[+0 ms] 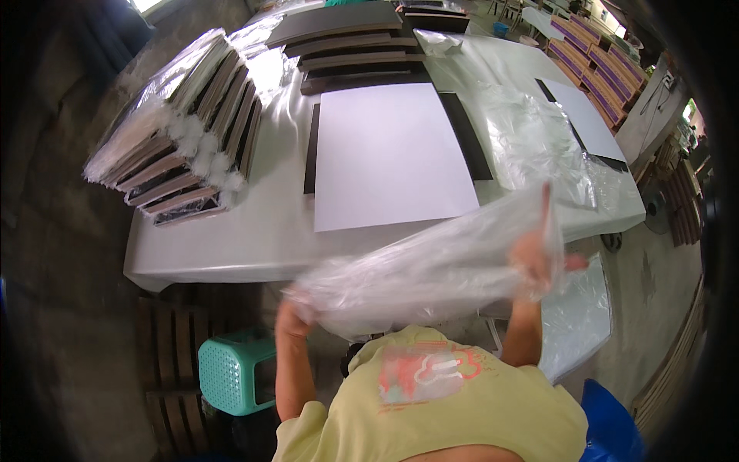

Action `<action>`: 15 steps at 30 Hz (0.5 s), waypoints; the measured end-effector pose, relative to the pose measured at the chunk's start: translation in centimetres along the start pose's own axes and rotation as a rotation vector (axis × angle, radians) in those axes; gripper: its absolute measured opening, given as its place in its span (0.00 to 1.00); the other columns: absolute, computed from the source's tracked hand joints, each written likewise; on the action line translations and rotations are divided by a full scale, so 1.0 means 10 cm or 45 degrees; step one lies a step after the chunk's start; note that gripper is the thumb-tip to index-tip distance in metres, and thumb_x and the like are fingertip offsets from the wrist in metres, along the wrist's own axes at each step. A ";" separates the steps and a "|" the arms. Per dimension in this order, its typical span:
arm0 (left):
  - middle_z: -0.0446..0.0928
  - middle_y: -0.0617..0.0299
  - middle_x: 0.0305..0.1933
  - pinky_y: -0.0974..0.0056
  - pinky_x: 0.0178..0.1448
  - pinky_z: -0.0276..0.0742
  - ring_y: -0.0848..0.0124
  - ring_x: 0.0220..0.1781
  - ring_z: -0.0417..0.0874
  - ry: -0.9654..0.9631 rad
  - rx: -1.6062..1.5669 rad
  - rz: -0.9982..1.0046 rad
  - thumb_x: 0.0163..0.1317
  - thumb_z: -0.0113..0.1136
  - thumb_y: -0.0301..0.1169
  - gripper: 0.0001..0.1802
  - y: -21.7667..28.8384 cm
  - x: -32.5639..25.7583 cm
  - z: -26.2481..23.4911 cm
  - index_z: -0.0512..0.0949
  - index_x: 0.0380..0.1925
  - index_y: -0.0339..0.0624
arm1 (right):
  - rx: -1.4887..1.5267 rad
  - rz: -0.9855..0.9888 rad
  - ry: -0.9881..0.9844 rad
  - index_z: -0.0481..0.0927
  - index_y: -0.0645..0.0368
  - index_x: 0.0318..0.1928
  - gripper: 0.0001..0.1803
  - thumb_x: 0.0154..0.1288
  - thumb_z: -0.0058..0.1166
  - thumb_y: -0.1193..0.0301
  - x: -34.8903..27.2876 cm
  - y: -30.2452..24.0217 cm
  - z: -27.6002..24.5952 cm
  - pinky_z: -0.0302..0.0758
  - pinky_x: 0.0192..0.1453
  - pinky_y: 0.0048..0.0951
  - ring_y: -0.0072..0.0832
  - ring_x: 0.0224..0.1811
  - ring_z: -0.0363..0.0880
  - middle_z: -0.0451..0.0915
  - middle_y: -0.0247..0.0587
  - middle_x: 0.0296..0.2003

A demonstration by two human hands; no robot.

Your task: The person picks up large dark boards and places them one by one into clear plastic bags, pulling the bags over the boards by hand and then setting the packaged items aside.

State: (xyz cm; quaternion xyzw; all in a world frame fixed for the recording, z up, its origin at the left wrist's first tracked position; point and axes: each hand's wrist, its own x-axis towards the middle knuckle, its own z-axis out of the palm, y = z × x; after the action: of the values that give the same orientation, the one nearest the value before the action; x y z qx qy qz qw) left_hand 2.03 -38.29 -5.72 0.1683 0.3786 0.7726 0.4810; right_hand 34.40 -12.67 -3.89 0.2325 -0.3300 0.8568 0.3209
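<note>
A clear plastic bag (pixel 416 277) stretches between my two hands, over the table's near edge. My left hand (pixel 299 306) is closed on the bag's left end. At its right end my right hand (pixel 535 260) is blurred by motion, with one finger stretched up and another out to the right, the film against it. Beyond the bag a white sheet (pixel 391 158) lies flat on top of dark panels (pixel 466 135), whose edges stick out on both sides.
A wrapped stack of panels (pixel 185 135) leans at the left of the covered table (pixel 208 252). More dark panels (pixel 346 48) are piled at the back. Loose film (pixel 531 142) and another white sheet (pixel 589 119) lie right. A green stool (pixel 231 373) stands below left.
</note>
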 end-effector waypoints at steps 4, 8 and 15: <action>0.76 0.58 0.27 0.62 0.33 0.73 0.65 0.26 0.75 0.318 -0.162 0.502 0.51 0.53 0.41 0.23 0.20 -0.01 -0.01 0.73 0.39 0.31 | -1.193 1.065 -0.069 0.60 0.58 0.59 0.45 0.38 0.68 0.67 -0.29 0.18 -0.11 0.73 0.39 0.30 0.25 0.31 0.75 0.77 0.39 0.34; 0.77 0.55 0.34 0.59 0.39 0.74 0.63 0.32 0.78 -0.041 0.284 -0.197 0.50 0.55 0.44 0.26 -0.01 -0.07 -0.99 0.72 0.41 0.33 | -0.925 0.688 0.828 0.72 0.59 0.48 0.28 0.39 0.60 0.80 -0.02 0.12 0.07 0.69 0.34 0.20 0.20 0.31 0.71 0.75 0.36 0.34; 0.76 0.57 0.31 0.65 0.37 0.74 0.67 0.34 0.77 0.220 0.047 -0.087 0.43 0.62 0.32 0.20 -0.06 0.18 -0.86 0.72 0.37 0.35 | -1.469 0.655 1.145 0.74 0.59 0.44 0.26 0.37 0.51 0.86 -0.11 0.33 -0.40 0.64 0.27 0.18 0.18 0.27 0.62 0.66 0.28 0.28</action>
State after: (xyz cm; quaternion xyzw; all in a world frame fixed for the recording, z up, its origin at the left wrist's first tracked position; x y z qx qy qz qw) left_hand -3.82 -40.25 -11.96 0.0969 0.4384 0.7603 0.4694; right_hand 32.10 -12.09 -8.63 -0.4256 -0.6056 0.6089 0.2851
